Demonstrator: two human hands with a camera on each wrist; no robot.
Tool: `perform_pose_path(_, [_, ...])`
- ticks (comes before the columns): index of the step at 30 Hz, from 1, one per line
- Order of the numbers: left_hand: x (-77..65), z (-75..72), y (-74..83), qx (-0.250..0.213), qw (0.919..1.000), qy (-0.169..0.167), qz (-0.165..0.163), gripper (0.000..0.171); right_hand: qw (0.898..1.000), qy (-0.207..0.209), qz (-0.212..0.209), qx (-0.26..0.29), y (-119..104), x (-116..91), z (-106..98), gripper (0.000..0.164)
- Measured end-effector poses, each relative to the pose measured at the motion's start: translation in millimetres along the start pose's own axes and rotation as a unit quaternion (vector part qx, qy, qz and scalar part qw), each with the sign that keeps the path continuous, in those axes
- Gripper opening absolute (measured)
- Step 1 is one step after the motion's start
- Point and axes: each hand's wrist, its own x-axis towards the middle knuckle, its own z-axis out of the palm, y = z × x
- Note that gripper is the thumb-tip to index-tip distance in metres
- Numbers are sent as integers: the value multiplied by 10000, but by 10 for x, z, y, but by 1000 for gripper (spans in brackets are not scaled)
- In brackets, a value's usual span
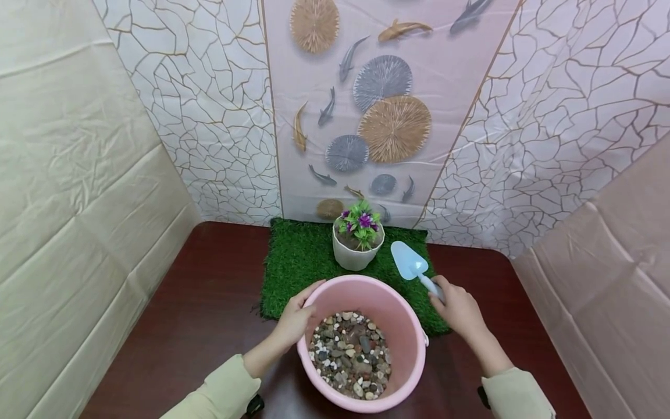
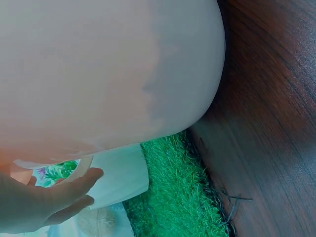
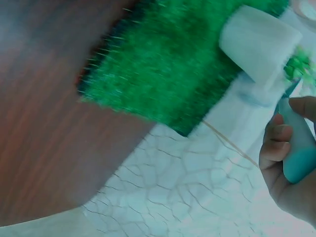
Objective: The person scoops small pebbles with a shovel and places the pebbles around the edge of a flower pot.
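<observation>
A pink bucket (image 1: 413, 326) stands at the table's front, with mixed pebbles (image 1: 350, 355) covering its bottom. My left hand (image 1: 294, 317) grips the bucket's left rim; in the left wrist view its fingers (image 2: 74, 190) reach past the bucket wall (image 2: 98, 74). My right hand (image 1: 460, 308) holds a light blue trowel (image 1: 410, 262) by its handle, the blade pointing up and left over the grass mat. In the right wrist view, fingers wrap round the trowel handle (image 3: 298, 143). Just behind the bucket is a white flowerpot (image 1: 356, 256) with soil and a purple-flowered plant (image 1: 362, 224).
A green artificial grass mat (image 1: 290, 273) lies under the flowerpot on the dark red-brown table (image 1: 209, 314). Patterned cloth (image 1: 220, 116) hangs behind the table, and pale cloth walls (image 1: 94, 221) close in both sides.
</observation>
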Motion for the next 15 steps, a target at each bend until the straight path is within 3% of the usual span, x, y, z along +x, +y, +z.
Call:
perform_pose_path(8, [-10,1,4,53,9996,95,275,58,9996,-8,-286,26,-185,-57,-307,29])
perform_pose_path(15, [-10,4,-37,62,9985,185,510,53,9979,-71,-571,280,-357,-108,-447,26])
